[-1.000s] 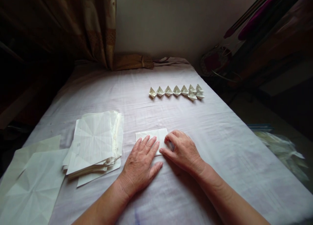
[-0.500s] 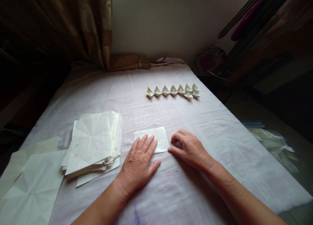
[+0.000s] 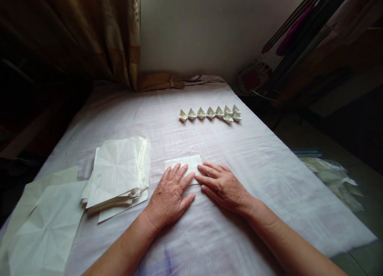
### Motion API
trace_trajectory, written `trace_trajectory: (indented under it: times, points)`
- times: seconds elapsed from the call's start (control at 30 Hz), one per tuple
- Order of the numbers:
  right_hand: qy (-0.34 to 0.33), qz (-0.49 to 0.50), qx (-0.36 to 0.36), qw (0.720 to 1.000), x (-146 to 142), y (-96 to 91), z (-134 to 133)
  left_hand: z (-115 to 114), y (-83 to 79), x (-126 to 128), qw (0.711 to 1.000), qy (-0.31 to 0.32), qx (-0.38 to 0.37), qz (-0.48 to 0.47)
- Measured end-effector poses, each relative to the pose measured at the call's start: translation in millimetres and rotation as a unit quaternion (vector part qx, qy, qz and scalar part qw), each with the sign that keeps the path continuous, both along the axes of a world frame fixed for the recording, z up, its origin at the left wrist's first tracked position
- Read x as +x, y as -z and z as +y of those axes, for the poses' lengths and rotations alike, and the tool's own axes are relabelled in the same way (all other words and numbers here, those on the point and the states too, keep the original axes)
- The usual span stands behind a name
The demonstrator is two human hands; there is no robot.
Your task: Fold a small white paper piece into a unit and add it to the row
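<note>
A folded white sheet of paper (image 3: 186,163) lies on the pale cloth in front of me. My left hand (image 3: 170,195) rests flat on its near left part, fingers stretched out. My right hand (image 3: 223,185) lies flat on its right edge with fingers extended toward the left, their tips meeting the left hand's fingers. Neither hand grips anything. A row of several small folded paper boats (image 3: 211,113) stands farther back on the cloth, beyond both hands.
A stack of creased lined sheets (image 3: 119,172) sits left of my hands, with loose unfolded sheets (image 3: 44,228) at the near left edge. The cloth-covered surface (image 3: 269,180) drops off on the right; plastic-wrapped items (image 3: 332,176) lie below. A curtain (image 3: 119,36) hangs at the back left.
My right hand, curled beside the paper's right edge half a second ago, has flattened and slid left onto the paper. The left hand stays pressed on it.
</note>
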State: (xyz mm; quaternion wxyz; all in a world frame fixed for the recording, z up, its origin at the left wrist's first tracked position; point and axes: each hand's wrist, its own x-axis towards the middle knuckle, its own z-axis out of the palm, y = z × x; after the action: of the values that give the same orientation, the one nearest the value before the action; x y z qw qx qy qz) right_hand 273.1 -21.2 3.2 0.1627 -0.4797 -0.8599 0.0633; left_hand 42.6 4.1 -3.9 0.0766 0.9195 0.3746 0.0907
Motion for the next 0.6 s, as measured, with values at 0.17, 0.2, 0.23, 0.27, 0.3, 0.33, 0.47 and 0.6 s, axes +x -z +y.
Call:
trace_trajectory:
  times: [0.17,0.2,0.23,0.27,0.3,0.33,0.47,0.6]
  points:
    - [-0.018,0.004,-0.009,1.000,6.9,-0.4,1.9,3.0,-6.7,-7.2,0.999,0.038,-0.034,0.013]
    - [-0.019,0.005,-0.011,1.000,7.3,-0.3,2.0,3.2,-8.0,-8.0,0.998,0.045,-0.037,0.021]
    - [-0.019,0.007,-0.014,1.000,7.4,-0.2,1.9,3.3,-9.2,-8.4,0.998,0.049,-0.040,0.028]
    - [-0.018,0.008,-0.017,1.000,7.5,0.0,1.9,3.3,-10.3,-8.5,0.997,0.054,-0.042,0.034]
    - [-0.016,0.010,-0.019,1.000,7.6,0.4,1.8,3.2,-11.5,-8.4,0.997,0.057,-0.043,0.038]
    - [-0.015,0.013,-0.018,1.000,7.7,0.8,1.8,3.1,-12.5,-8.1,0.996,0.060,-0.043,0.040]
    - [-0.022,0.019,-0.009,1.000,8.5,2.8,2.0,1.8,-15.2,-8.7,0.996,0.061,-0.042,0.042]
    - [-0.029,0.012,-0.007,0.999,10.2,3.9,2.1,-2.7,-16.6,-15.7,0.996,0.051,-0.043,0.054]
